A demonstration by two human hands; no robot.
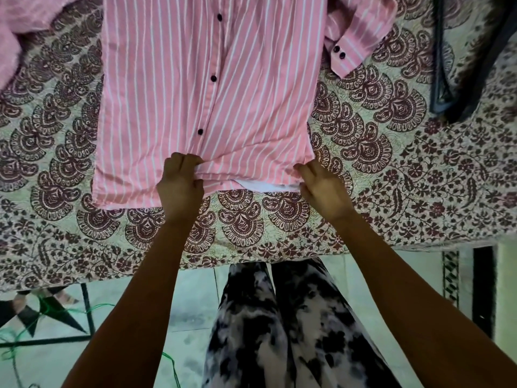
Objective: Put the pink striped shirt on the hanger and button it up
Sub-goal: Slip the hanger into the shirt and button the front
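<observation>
The pink striped shirt (173, 88) lies flat on the patterned bedspread (391, 163), hem toward me, its front closed by three visible dark buttons. My left hand (179, 186) grips the hem near the button placket, bunching the cloth. My right hand (321, 189) pinches the hem's right corner, where a strip of white lining shows. One sleeve with two cuff buttons (355, 37) lies folded at the upper right. No hanger is clearly seen; the shirt's collar end is out of view.
A dark strap or bag (470, 57) lies on the bed at the upper right. Fuzzy pink fabric (25, 23) sits at the upper left. The bed edge runs just in front of my legs; tiled floor with green cord (56, 312) lies below.
</observation>
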